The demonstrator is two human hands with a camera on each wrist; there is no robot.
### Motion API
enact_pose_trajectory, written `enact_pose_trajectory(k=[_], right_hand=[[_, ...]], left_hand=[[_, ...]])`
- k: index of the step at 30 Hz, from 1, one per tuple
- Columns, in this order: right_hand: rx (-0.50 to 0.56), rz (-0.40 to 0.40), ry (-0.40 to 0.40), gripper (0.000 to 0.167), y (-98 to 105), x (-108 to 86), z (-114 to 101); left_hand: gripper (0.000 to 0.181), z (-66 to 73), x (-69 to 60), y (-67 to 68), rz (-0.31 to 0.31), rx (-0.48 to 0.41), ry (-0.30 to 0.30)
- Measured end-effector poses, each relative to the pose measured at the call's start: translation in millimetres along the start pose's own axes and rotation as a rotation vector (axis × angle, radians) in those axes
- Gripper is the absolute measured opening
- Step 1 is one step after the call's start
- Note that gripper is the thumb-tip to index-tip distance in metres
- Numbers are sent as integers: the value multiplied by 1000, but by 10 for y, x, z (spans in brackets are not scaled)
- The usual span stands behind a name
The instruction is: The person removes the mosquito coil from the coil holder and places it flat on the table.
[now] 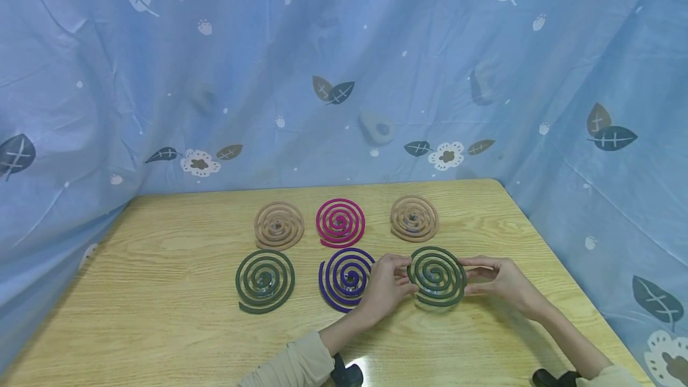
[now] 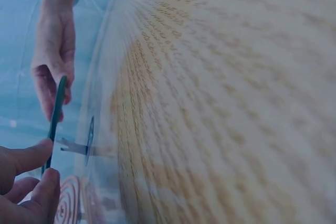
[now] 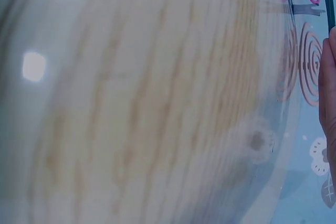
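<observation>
Green coil (image 1: 434,270) could tip, right of centre.
Left grip (image 1: 388,282) and right grip (image 1: 502,282) pinch its opposite edges; uneven pressure could knock the stand (image 2: 89,140) beneath.

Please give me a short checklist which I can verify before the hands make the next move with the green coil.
1. Left hand grips the held green coil: ok.
2. Right hand grips the opposite edge: ok.
3. Stand below this coil: ok, it shows in the left wrist view.
4. Coil seated on that stand: cannot tell; contact is unclear.
5. Left hand clear of the purple coil: cannot tell; it overlaps that coil's edge in the head view.
</observation>
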State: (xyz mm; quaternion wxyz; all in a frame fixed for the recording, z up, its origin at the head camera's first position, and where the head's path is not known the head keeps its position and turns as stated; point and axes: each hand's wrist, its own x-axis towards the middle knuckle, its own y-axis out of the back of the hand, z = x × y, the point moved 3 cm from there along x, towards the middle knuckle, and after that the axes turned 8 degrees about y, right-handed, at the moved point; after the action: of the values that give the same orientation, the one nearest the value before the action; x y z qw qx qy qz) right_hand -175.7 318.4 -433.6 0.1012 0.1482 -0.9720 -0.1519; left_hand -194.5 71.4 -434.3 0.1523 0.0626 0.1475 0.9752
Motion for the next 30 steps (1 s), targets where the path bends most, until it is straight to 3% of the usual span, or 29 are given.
enact_pose_trajectory(k=[6,15,30], right_hand=[[-10,-3,-20,56,13,-2,9],[-20,-17,0,55,24,-14,-20],[-29,-24,62,51,67,-55,-29]], left_hand=[[45,21,-2,3,1,-42,17],[45,30,-9,9,1,-36,25],[42,84,-3,-9,-7,3,-29]])
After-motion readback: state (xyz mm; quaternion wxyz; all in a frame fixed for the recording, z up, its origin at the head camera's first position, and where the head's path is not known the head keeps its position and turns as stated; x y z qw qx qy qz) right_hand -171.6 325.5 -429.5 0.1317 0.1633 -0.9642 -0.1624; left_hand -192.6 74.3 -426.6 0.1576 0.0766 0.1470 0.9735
